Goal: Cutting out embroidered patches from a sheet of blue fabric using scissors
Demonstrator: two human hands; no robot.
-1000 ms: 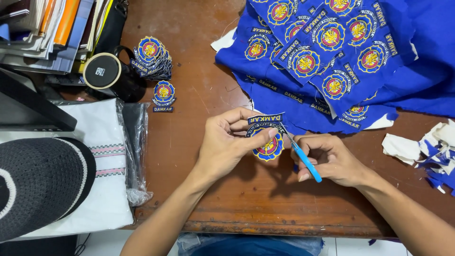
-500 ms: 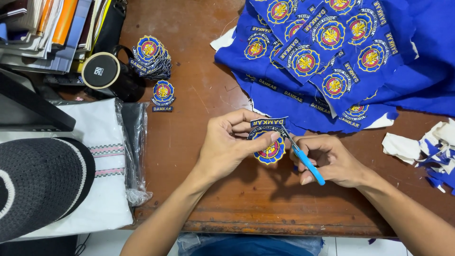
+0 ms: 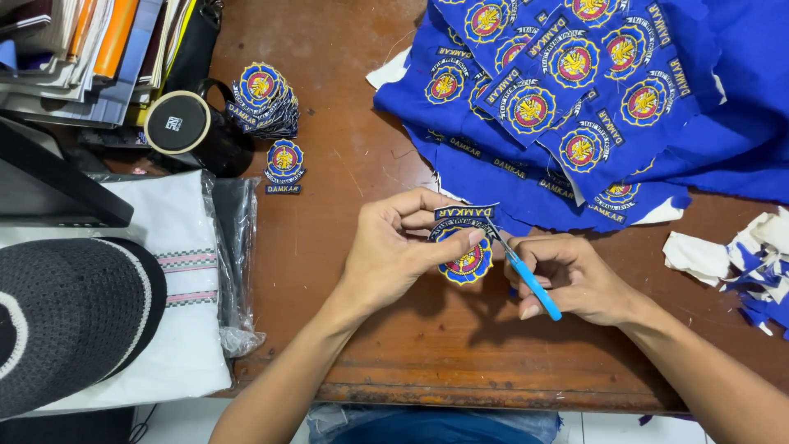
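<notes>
While your left hand [image 3: 394, 255] pinches the round embroidered patch [image 3: 466, 247] above the near table edge and your right hand [image 3: 575, 275] closes around the blue-handled cutter [image 3: 526, 275], its tip could nick the stitched border or your thumb.

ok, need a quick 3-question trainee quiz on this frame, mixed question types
1. True or false: the left hand pinches an embroidered patch by its edge.
2. What does the right hand hold? A) a pencil B) a blue-handled cutting tool C) a glue stick
3. Where does the stack of finished patches sit relative to the black mug?

Key:
1. True. Thumb and fingers grip the patch above the wooden table.
2. B. Its tip meets the patch's right edge.
3. Just right of the mug and slightly farther from the person, with one loose patch lying nearer.
</notes>
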